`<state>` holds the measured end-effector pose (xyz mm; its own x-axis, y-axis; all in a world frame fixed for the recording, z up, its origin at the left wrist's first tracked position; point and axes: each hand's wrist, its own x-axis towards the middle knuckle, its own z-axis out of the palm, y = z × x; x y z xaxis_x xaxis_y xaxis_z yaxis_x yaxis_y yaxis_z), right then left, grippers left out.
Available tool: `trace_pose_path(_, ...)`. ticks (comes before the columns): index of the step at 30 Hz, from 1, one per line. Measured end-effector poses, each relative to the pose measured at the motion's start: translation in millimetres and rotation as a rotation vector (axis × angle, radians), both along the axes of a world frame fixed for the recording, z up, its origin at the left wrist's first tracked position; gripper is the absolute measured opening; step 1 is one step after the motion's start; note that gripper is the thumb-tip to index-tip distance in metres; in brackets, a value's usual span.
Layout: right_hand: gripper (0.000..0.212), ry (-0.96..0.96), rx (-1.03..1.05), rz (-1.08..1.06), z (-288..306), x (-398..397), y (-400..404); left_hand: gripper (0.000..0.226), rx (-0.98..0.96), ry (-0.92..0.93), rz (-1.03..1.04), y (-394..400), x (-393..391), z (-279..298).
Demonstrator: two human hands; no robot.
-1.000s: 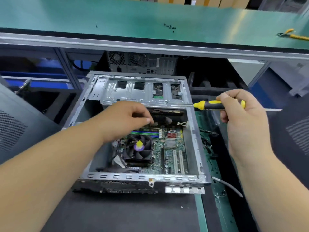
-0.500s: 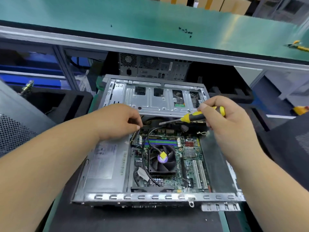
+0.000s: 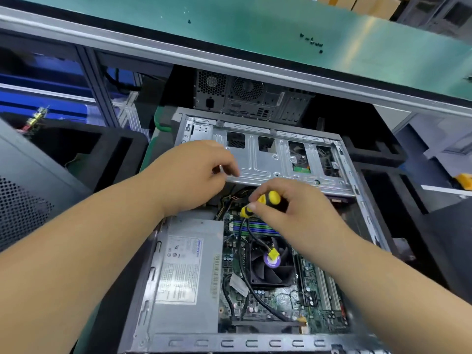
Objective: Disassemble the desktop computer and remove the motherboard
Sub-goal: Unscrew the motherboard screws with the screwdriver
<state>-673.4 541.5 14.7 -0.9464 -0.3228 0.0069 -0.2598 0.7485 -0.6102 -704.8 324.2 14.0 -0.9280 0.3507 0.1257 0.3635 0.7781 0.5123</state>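
Note:
The open desktop case (image 3: 255, 342) lies flat in front of me. Inside are a grey power supply (image 3: 189, 277) on the left and the green motherboard (image 3: 281, 300) with its black CPU fan (image 3: 272, 264) on the right. A metal drive cage (image 3: 270, 159) spans the far end. My left hand (image 3: 194, 175) has curled fingers that pinch the cage's near edge, above a bundle of cables. My right hand (image 3: 298, 210) grips a yellow and black screwdriver (image 3: 265, 201), held over the memory slots (image 3: 255, 227). The shaft and tip are hidden.
Another computer tower (image 3: 252, 98) stands behind the case under a green bench (image 3: 229, 26) that carries several loose black screws (image 3: 311, 43). Black foam trays (image 3: 102, 154) flank the case. A grey perforated panel (image 3: 23, 208) leans at the left.
My right hand carried the screwdriver from beside the case's right wall inward, over the memory slots. My left hand rose from the cables to the cage edge. The view has moved closer.

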Motion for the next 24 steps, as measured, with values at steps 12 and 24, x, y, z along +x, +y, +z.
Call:
trace_pose_path(12,0.021,0.072,0.238,0.136,-30,-9,-14,0.025,0.225,0.006,-0.064,4,-10,-19)
trace_pose_path(24,0.017,0.006,0.147,0.092,-32,-4,-4,0.026,0.116,-0.157,-0.165,7,2,-11)
